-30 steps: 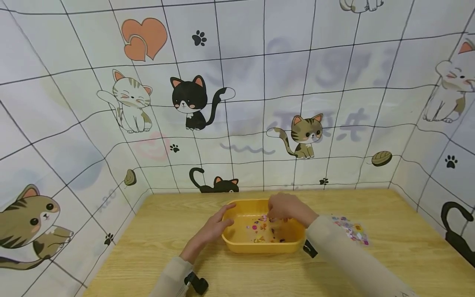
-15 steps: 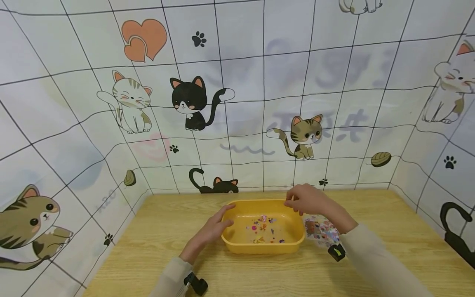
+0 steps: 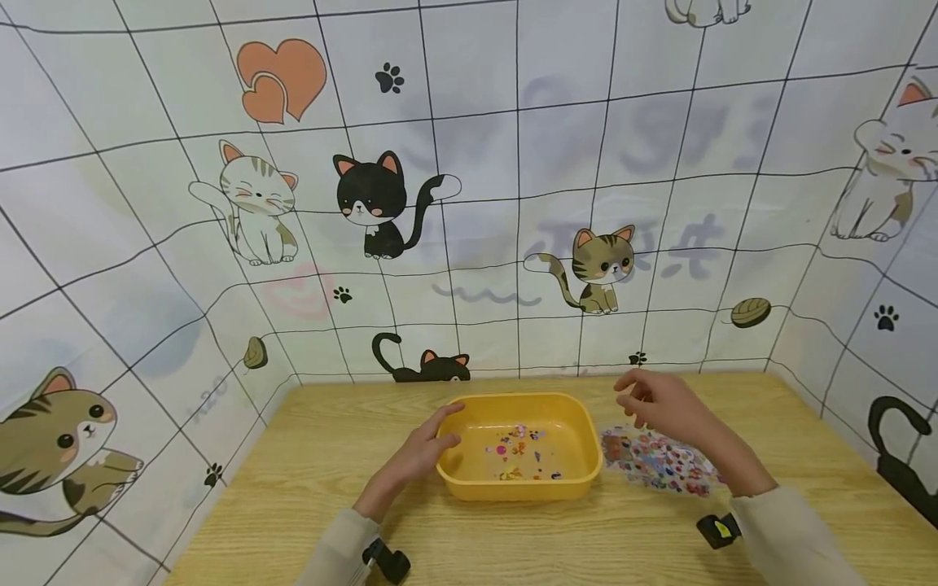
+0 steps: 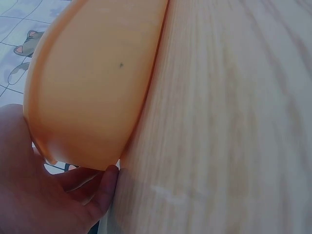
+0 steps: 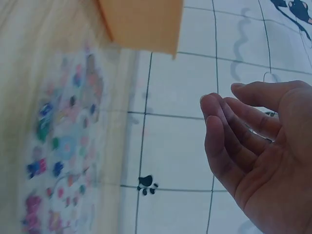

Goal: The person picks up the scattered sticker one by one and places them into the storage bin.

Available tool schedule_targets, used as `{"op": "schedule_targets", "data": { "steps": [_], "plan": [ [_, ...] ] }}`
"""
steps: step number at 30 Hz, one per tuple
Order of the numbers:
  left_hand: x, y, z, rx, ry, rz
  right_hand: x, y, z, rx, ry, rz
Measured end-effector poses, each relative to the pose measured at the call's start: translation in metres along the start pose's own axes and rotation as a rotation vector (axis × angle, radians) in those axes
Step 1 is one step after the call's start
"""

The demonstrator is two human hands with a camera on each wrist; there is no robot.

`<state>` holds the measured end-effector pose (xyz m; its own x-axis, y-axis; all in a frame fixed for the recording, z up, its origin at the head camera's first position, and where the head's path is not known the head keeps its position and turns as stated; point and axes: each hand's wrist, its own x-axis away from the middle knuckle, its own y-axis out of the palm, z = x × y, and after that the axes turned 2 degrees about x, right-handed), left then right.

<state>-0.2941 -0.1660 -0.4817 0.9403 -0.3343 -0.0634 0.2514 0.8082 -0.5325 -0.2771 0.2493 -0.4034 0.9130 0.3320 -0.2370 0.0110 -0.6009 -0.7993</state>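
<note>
A yellow plastic tub (image 3: 513, 491) stands on the wooden table, small colourful sticker-like pieces (image 3: 520, 448) scattered over its bottom. My left hand (image 3: 419, 449) holds the tub's left end, thumb at the rim; in the left wrist view, fingertips (image 4: 111, 176) touch the outer wall low down. My right hand (image 3: 670, 407) hovers right of the tub, fingers loosely bent, nothing visible between them. Beneath and in front of it lies a flat, clear sheet (image 3: 659, 462) covered with colourful printed figures; the right forearm hides part of it. The right wrist view shows this hand (image 5: 258, 146) apart from tub and sheet.
Light wooden table surface (image 3: 344, 439) extends on both sides and in front of the tub. A white wall covering (image 3: 469, 325) with cat drawings closes the back and both sides. Small black cameras sit on both wrists.
My right hand has come up out of the tub and moved right, past its rim, above the clear sheet. More of the sheet shows. My left hand stays on the tub.
</note>
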Motion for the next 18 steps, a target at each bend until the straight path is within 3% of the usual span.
{"op": "schedule_targets", "data": {
  "steps": [4,9,18],
  "plan": [
    [0.0,0.0,0.0,-0.011,-0.003,-0.005,0.013,0.001,0.015,0.017,0.011,0.036],
    [0.0,0.0,0.001,-0.01,-0.006,-0.005,0.027,0.001,0.033,0.14,0.053,0.035],
    [-0.001,0.0,-0.002,0.003,-0.014,-0.006,0.039,-0.006,0.06,0.223,0.108,-0.048]
  ]
}}
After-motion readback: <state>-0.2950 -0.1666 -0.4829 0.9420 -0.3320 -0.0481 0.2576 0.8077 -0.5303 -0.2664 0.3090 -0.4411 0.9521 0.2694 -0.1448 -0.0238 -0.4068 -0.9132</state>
